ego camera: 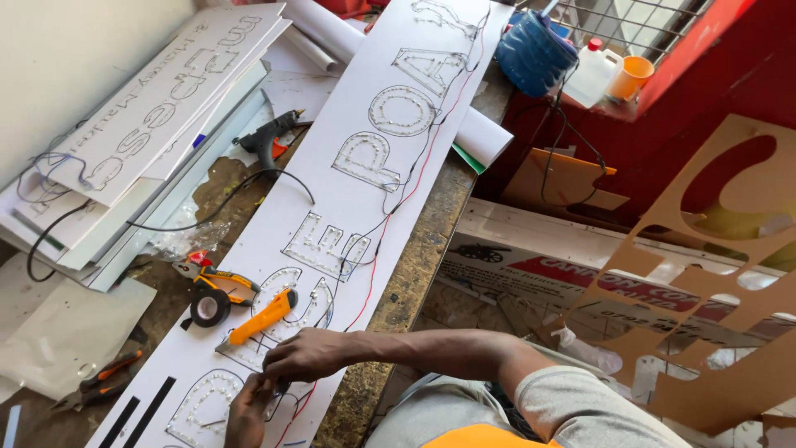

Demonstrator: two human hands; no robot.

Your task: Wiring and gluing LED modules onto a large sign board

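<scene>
A long white sign board (249, 241) lies along the workbench, its outlined letters filled with small clear bulbs (325, 245). Thin red and black wires (375, 264) run down it. At the near end my right hand (308, 353) rests on the board with its fingers curled around a small dark wire end (282, 386). My left hand (247, 412) comes up from below and pinches the same wire at a bulb-filled letter (204, 404). An orange utility knife (265, 315) lies just above my right hand.
A black tape roll (210, 307), yellow-handled pliers (220, 280), orange-handled pliers (104, 377) and a glue gun (269, 137) lie left of the board. More lettered boards (157, 99) are stacked far left. The rough bench edge (414, 274) drops to brown cut-out sheets (721, 274).
</scene>
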